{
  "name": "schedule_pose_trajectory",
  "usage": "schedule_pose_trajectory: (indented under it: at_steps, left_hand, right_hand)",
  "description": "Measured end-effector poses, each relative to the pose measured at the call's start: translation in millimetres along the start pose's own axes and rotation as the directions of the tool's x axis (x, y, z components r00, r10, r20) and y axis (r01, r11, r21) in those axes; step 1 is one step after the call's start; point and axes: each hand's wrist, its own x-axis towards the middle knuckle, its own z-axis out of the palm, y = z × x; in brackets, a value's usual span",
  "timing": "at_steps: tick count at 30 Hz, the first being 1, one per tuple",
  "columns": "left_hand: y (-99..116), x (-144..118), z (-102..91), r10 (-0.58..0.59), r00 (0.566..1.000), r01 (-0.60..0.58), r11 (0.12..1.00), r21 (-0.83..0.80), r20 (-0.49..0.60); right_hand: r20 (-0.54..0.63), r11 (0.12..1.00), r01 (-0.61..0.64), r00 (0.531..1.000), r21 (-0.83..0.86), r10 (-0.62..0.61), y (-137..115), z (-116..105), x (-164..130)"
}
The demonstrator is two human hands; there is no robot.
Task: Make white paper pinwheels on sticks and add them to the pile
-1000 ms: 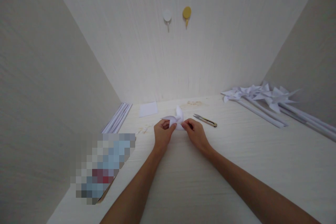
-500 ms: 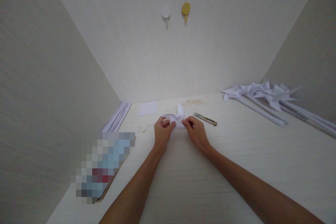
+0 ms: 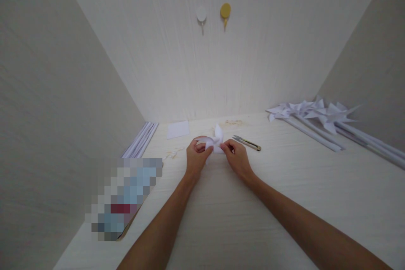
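Note:
Between my hands is a white paper pinwheel (image 3: 218,133) with curled blades, one of them pointing up toward the wall. My left hand (image 3: 195,158) pinches its left side, the thumb pressed near the middle and the fingers behind the paper. On the right, my right hand (image 3: 238,158) is closed, with thumb and fingertips pinched at the pinwheel's edge. My fingers partly cover the centre. A pair of thread snips (image 3: 248,142) lies just beyond my right hand, touching neither hand.
Behind my left hand lies a square white paper sheet (image 3: 178,130). Rolled paper sticks (image 3: 139,140) rest at the left, near a pixelated flat object (image 3: 133,196). Pinwheels on sticks (image 3: 330,114) are piled at the right. Small scraps (image 3: 172,153) dot the table; two hooks (image 3: 225,11) hang on the wall.
Both hands keep their hold on the pinwheel, almost still. The pinwheel's upright blade looks slightly shifted, and the whole view has moved a little.

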Motion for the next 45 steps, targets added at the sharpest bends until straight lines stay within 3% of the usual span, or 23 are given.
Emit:
schedule_pose_trajectory:
  at_steps: [9,16,21,26,32,45]
  left_hand:
    - [2.3,-1.3,-0.2,0.044,0.999,-0.044,0.997,0.06,0.0]
    - [-0.2,-3.2,0.2,0.144,0.989,-0.137,0.976,0.17,-0.034]
    - [-0.5,-7.1,1.4,0.202,0.979,-0.188,0.957,0.223,-0.039]
    - [-1.8,-7.2,1.2,0.232,0.972,-0.214,0.948,0.236,-0.048]
    - [-3.5,-3.8,0.8,0.204,0.976,-0.187,0.963,0.194,-0.07]
    - [-2.8,-3.9,1.9,0.19,0.98,-0.181,0.973,0.145,-0.052]
  right_hand:
    - [0.019,0.998,0.044,0.999,-0.046,-0.044,-0.3,-0.1,-0.8]
    - [0.027,0.95,0.239,0.971,-0.203,-0.239,1.1,-0.2,-6.4]
    - [0.027,0.954,0.165,0.986,-0.25,-0.163,3.3,1.9,-7.3]
    - [0.025,0.968,0.182,0.983,-0.172,-0.181,1.9,1.1,-6.2]
    - [0.076,1.0,0.006,0.997,-0.01,-0.006,2.7,-1.0,0.2]
    - [0.103,0.999,-0.029,0.994,0.042,0.025,3.8,-2.7,1.9]
